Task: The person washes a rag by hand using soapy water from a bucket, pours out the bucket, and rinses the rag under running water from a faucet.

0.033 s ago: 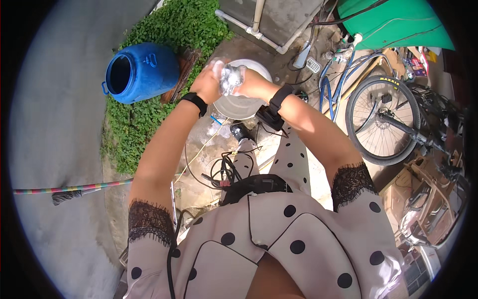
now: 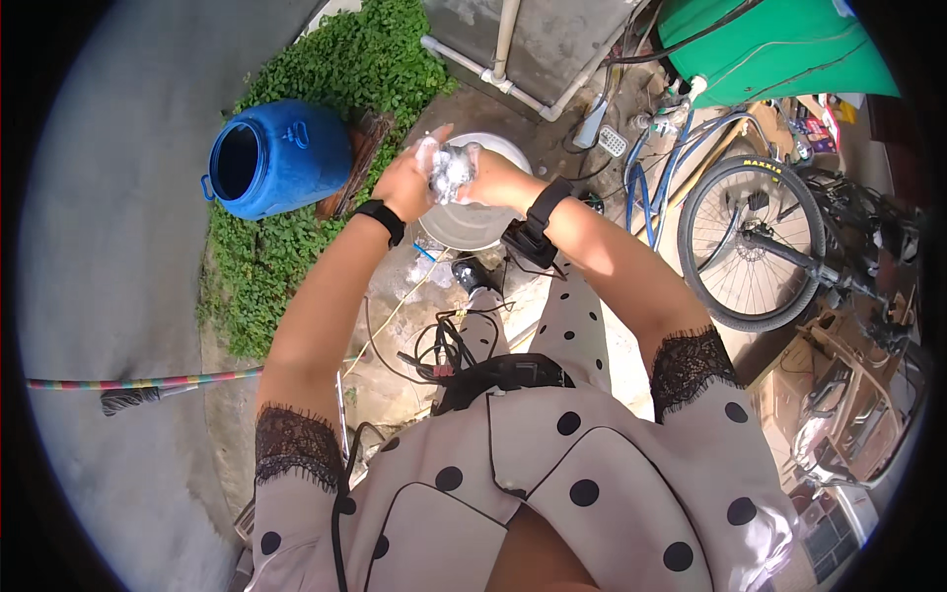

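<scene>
Above a round white basin [image 2: 464,233], both my hands press a foam-covered, grey-white bundle [image 2: 453,174] between them. It looks like a soapy cloth, but lather hides its exact kind. My left hand [image 2: 404,183] grips it from the left, with suds on its fingers and some fingertips pointing up and away. From the right, my right hand [image 2: 493,181] closes round it, its fingers partly hidden by foam. A dark band circles each wrist.
A blue barrel [image 2: 281,160] lies on green plants [image 2: 242,286] at the left. A bicycle wheel [image 2: 752,242], blue hoses [image 2: 636,197] and a green tank [image 2: 769,49] are on the right. Black cables [image 2: 444,345] hang near my legs; pale pipes [image 2: 493,77] run beyond the basin.
My left fingers stand slightly more raised and apart round the foamy bundle. Both hands stay over the basin, while the whole view has shifted a little.
</scene>
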The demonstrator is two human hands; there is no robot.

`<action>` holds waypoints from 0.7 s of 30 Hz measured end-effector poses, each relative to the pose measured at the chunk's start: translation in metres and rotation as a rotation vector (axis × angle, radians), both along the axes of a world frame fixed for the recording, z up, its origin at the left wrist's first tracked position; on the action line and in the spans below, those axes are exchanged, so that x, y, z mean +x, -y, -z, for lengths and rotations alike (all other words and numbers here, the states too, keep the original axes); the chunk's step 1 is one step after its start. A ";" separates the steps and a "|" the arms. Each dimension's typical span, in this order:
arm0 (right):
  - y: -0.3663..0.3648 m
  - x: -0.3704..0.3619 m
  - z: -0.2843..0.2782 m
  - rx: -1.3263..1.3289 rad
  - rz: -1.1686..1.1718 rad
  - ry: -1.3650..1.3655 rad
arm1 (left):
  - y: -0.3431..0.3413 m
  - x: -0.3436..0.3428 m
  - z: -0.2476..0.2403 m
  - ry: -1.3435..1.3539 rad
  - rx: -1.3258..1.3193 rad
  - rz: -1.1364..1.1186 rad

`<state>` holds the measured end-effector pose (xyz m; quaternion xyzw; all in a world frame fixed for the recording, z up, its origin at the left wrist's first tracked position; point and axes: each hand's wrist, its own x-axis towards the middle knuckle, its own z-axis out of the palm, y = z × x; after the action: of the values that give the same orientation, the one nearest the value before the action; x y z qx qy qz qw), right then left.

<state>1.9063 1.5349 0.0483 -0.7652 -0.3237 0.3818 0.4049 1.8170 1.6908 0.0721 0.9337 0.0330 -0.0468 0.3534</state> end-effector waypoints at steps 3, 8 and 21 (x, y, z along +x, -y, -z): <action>0.000 0.009 -0.045 -0.024 -0.047 0.021 | -0.001 -0.008 -0.035 -0.126 -0.335 -0.031; -0.001 0.043 -0.123 -0.011 0.133 0.504 | -0.024 -0.023 -0.023 -0.230 -0.684 -0.449; -0.030 0.146 -0.323 0.306 0.205 1.041 | 0.034 0.090 -0.096 -0.038 -1.633 -0.972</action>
<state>2.0526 1.5653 0.3716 -0.8129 -0.4569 -0.1397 0.3330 1.9073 1.6572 0.1680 0.2815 0.3806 0.0814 0.8771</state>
